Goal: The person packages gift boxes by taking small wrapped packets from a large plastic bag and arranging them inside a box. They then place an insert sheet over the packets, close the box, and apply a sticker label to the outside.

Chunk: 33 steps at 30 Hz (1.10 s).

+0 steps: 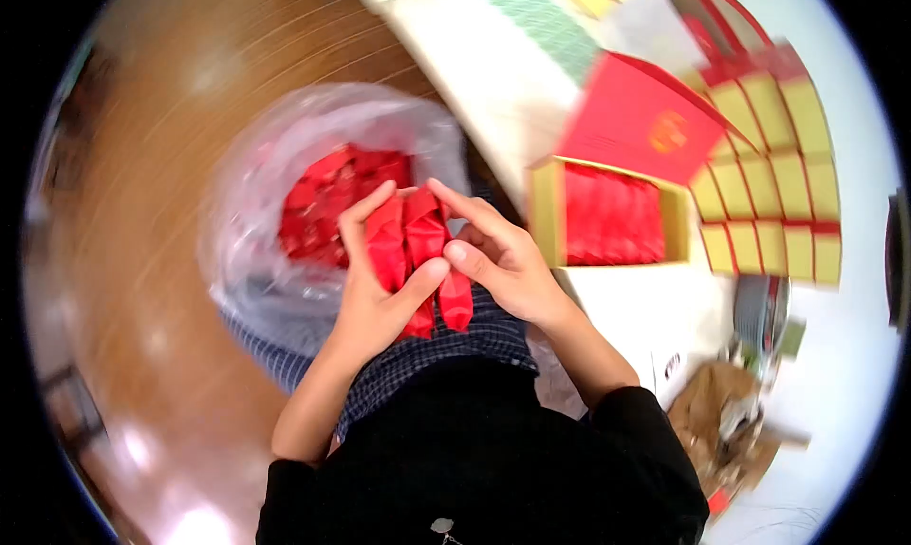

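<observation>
Above my lap I hold a few shiny red wrapped packets [425, 230] side by side between both hands. My left hand [372, 284] grips their left side, thumb across the front and fingers behind. From the right, my right hand [508, 260] closes on the packets with its thumb and fingertips. Their twisted or folded ends hang down below my thumbs. Just beyond my left hand, a clear plastic bag [232, 246] holds many similar red packets [337, 198]. Right of my hands, an open gold-sided box [546, 213] contains a row of red packets [612, 217]; its red lid [638, 118] is raised.
The box stands on a white table [626, 308]. Stacked yellow and red boxes [773, 165] rise behind it, with a green patterned sheet [536, 18] at the far end. Crumpled brown paper [712, 412] lies at lower right. Wooden floor [161, 213] spreads on the left.
</observation>
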Available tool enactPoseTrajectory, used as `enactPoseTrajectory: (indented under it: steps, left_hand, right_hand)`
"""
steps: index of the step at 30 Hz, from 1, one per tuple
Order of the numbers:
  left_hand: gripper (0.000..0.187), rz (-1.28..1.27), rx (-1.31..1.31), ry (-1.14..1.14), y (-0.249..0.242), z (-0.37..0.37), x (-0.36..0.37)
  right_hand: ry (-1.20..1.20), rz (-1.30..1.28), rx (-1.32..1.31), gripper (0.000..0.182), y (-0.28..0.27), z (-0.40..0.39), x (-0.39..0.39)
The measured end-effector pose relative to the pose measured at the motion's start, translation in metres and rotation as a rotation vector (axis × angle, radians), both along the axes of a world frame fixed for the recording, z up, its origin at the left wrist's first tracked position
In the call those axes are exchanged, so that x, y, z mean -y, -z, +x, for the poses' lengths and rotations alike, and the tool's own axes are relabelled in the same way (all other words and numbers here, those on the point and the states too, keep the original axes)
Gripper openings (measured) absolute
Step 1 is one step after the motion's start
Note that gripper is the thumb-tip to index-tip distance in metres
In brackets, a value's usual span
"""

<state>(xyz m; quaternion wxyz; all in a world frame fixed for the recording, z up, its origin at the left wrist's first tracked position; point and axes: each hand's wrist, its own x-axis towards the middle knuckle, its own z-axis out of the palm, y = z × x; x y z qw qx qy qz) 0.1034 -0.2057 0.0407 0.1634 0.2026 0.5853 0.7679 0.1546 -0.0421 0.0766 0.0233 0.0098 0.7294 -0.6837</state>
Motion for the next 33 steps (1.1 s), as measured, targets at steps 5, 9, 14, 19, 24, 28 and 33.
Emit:
enactPoseTrajectory:
  steps: [5,9,14,19,24,28,33]
  left_hand:
    - [0.074,0.083,-0.227,0.302,-0.053,0.014,-0.084]
    - [0.066,0.13,-0.288,0.472,-0.086,0.031,-0.185]
    - [0.067,-0.002,-0.501,0.439,-0.073,0.041,-0.288]
    - [0.075,-0.293,-0.812,0.22,-0.041,0.042,-0.324]
    - [0.071,-0.451,-1.018,0.132,-0.032,0.042,-0.321]
    - [0.059,-0.491,-1.051,0.164,-0.034,0.036,-0.315]
    - [0.045,-0.495,-1.008,0.183,-0.037,0.034,-0.313]
  right_hand:
    - [0.254,-0.061,-0.12,0.055,-0.061,0.058,-0.067]
    - [0.531,0.032,-0.259,0.048,-0.083,0.098,-0.144]
    - [0.829,0.022,-0.147,0.041,-0.086,0.116,-0.208]
    - [0.783,0.013,-0.029,0.042,-0.057,0.122,-0.255]
    - [0.716,0.039,0.085,0.039,-0.045,0.123,-0.267]
    - [0.678,0.242,0.026,0.039,-0.041,0.121,-0.261]
    - [0.674,0.358,0.047,0.037,-0.033,0.115,-0.259]
